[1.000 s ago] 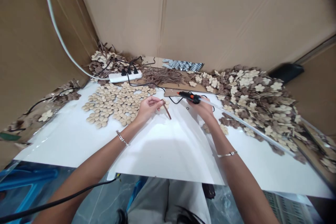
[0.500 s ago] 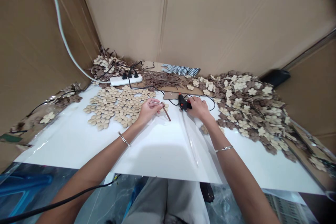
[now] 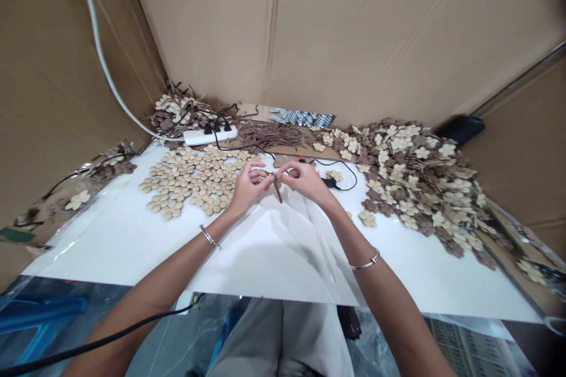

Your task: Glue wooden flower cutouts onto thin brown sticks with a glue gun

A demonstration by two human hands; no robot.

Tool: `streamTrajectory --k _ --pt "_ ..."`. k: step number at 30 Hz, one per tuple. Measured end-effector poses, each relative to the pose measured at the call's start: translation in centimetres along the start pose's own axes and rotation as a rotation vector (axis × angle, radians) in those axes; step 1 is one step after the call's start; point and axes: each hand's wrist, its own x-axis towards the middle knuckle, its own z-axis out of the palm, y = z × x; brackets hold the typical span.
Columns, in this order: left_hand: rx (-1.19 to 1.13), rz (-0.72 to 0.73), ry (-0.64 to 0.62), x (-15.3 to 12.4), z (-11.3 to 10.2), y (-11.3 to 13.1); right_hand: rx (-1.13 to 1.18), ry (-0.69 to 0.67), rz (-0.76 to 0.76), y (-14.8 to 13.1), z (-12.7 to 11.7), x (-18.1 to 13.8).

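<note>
My left hand [image 3: 251,187] is closed in a pinch on a thin brown strip [image 3: 278,193], whose free end points down toward the white tabletop. My right hand [image 3: 305,179] meets it from the other side, thumb and fingers pinched at the strip's upper end. The fingertips partly hide what lies between them. Behind the right hand lies a black glue gun [image 3: 328,182], mostly covered, with an orange tip showing. A clear glue stick [image 3: 325,253] runs from it toward me.
Beige flower shapes [image 3: 198,179] spread at the left. A large heap of brown and beige flowers [image 3: 415,177] fills the right. At the back are brown strips [image 3: 272,135], a white power strip [image 3: 210,135] with plugs, and cardboard walls [image 3: 345,35].
My right hand has let go of the glue gun and moved left to the brown strip. The left hand stays nearly in place, still holding the strip.
</note>
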Motion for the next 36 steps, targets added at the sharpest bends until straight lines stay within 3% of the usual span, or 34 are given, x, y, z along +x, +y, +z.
streamTrajectory --k 5,17,25,30,36 --pt "0.027 0.047 0.01 0.0 -0.2 -0.1 -0.026 -0.007 -0.006 0.3 0.7 0.3" --pt "0.134 0.138 -0.003 -0.2 -0.1 -0.3 0.252 -0.088 0.012 0.6 -0.1 0.2" --pt "0.633 0.416 -0.053 -0.6 -0.8 -0.3 0.239 0.029 -0.019 0.2 0.0 0.6" --pt "0.758 0.53 -0.144 -0.2 -1.5 -0.6 0.396 -0.077 -0.021 0.2 -0.1 0.5" --pt "0.72 0.524 -0.079 0.0 -1.8 -0.5 0.505 -0.172 0.005 0.5 -0.4 0.1"
